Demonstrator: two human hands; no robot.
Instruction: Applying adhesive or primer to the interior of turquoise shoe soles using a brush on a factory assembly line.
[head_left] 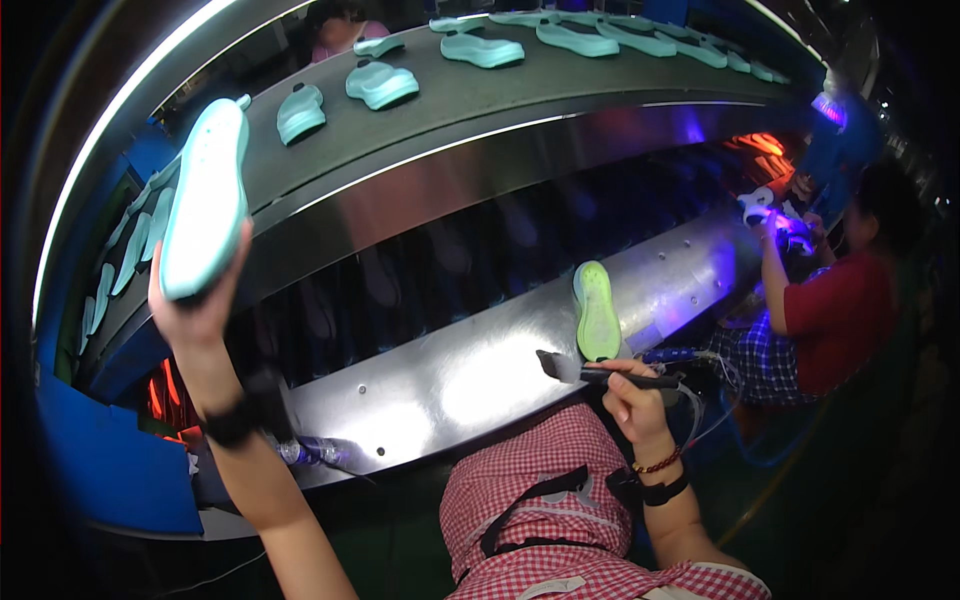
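My left hand [198, 310] is raised at the left with its fingers wrapped round the heel end of a pale mint shoe sole [208, 200]. The sole stands nearly upright in front of the conveyor's left part. Lower right, my right hand [636, 405] grips a dark-handled brush [562, 367], its bristles pointing left above the shiny metal ledge. Just beyond the brush, a yellow-green shoe sole [597, 312] lies on that ledge, apart from my fingers. A thin tube or cable hangs close to the brush handle.
Several mint soles [382, 85] rest on the dark conveyor belt [420, 112] curving across the back. The metal ledge [430, 400] runs in front of me. At the right a seated co-worker [840, 300] handles a shoe under violet light. A plastic bottle [320, 450] lies by the ledge's left end.
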